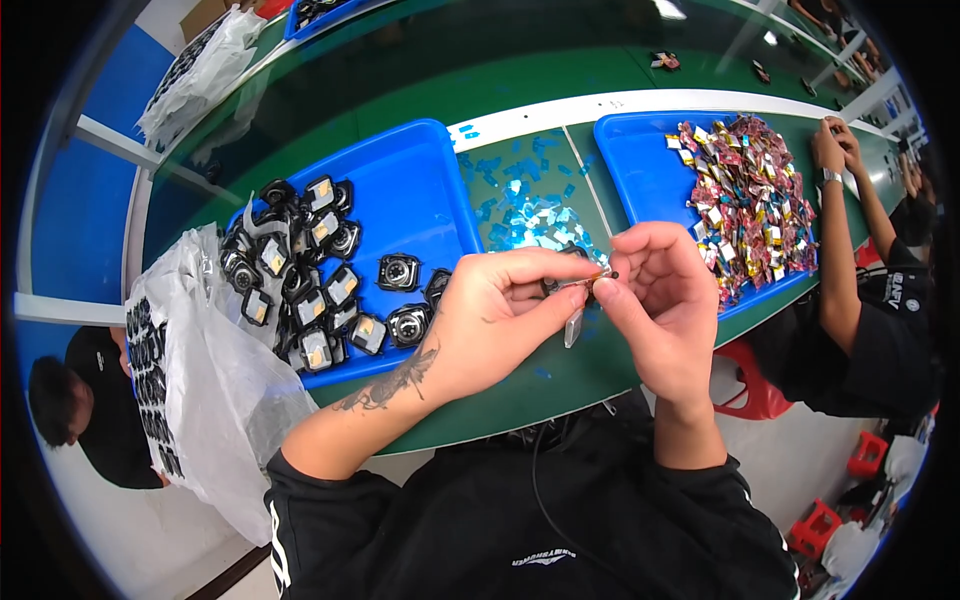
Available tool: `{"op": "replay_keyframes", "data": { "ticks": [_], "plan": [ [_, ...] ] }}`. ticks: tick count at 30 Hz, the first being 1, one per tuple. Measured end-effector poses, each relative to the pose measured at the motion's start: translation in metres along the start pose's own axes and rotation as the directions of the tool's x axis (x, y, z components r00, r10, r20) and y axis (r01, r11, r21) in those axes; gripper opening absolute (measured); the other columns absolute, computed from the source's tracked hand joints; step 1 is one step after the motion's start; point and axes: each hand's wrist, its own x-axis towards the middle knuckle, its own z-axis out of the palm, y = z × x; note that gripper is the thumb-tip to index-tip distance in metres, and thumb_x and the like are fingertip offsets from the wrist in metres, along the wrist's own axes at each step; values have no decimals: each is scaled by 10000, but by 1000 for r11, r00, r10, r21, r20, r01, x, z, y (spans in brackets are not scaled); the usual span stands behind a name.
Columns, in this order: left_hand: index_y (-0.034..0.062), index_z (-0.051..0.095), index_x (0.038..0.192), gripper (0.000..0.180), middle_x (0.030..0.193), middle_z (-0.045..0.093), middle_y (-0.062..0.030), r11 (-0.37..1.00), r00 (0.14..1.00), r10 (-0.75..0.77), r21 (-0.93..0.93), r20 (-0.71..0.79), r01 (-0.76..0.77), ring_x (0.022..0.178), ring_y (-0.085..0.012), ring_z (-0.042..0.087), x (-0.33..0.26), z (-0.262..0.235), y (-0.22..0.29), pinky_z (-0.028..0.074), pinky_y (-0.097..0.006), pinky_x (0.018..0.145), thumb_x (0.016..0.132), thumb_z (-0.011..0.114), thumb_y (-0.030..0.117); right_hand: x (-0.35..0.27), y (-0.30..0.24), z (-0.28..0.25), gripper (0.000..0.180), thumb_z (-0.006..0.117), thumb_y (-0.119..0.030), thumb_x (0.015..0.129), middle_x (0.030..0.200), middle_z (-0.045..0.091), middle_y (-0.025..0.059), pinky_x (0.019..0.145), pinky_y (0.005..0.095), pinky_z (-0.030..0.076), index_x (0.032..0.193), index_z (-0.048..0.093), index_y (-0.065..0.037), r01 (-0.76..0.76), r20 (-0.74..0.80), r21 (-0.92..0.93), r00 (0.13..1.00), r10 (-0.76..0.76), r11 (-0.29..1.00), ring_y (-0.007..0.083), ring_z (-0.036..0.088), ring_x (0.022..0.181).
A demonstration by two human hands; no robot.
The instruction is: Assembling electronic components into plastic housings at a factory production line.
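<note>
In front of my chest, my left hand (495, 308) and my right hand (665, 305) meet fingertip to fingertip. Both are closed in a pinch on a small electronic part (606, 273) with what look like thin wires. A flat silvery piece (573, 328) hangs below my left fingertips; my fingers hide how it joins the rest. Behind them, a dark bit shows, too covered to make out. Past my hands, many small blue film pieces (535, 215) lie scattered on the green worktop (520, 385).
At left, a blue tray (425, 170) holds black watch-like housings (310, 300). A blue tray (630, 170) at right holds a heap of small wired batteries (750, 210). White plastic sheeting (225, 350) hangs at the left edge. Another person's hands (835, 145) are at the far right.
</note>
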Motion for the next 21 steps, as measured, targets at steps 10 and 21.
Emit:
{"op": "replay_keyframes", "data": {
  "ticks": [10,21],
  "plan": [
    [-50,564,1265,392,1228,619,-144,997,997,68,-24,-32,-69,1118,-179,617,1,3,1,512,-291,968,880,581,-118,-2,12,5,389,679,64,845,842,565,20,649,177,429,1156,458,-13,28,-65,-68,997,-32,997,43,527,738],
    [-32,575,1266,368,1260,601,-125,965,977,201,185,-77,-184,1141,-182,602,-4,5,0,531,-287,934,908,533,-106,-1,17,12,482,669,73,836,976,564,55,680,207,524,1272,480,-8,60,-26,-337,997,-73,940,87,577,820]
  ]
}}
